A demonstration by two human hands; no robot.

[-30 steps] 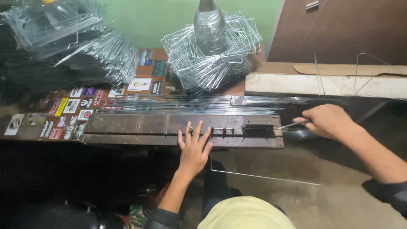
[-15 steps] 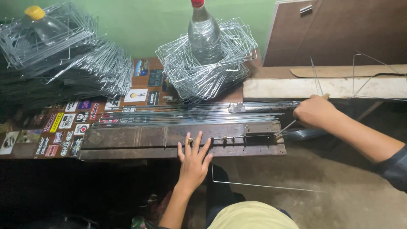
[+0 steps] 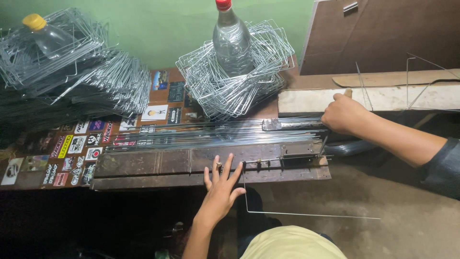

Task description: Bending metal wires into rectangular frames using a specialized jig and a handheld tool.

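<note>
Pressing flat on the front edge of the surface [image 3: 143, 165], the left hand [image 3: 221, 189] has its fingers [image 3: 228, 165] spread wide and holds nothing; the fingertips lie on the metal bending jig [image 3: 278, 160], just beside a small peg. A bent wire [image 3: 287, 211] begins next to this hand, drops below the edge of the surface and then runs to the right, over the floor [image 3: 383, 230].

The right hand [image 3: 344, 114] is further back and to the right, closed in a fist around the handle [image 3: 292, 124] of the jig (a flat metal bar), at the end of a bundle of straight wires [image 3: 201, 134] that lies along the surface.

Behind the bundle stands a stack of bent wire frames [image 3: 239, 81] with a clear plastic bottle [image 3: 232, 41], red cap, upright in its middle. At the far left is a second, bigger heap of frames [image 3: 72, 72], and a bottle with a yellow cap [image 3: 45, 33] lies tilted on it. Many coloured stickers [image 3: 72, 148] cover the left part of the surface. A pale wooden board [image 3: 383, 98] lies to the right, behind the right hand.
</note>
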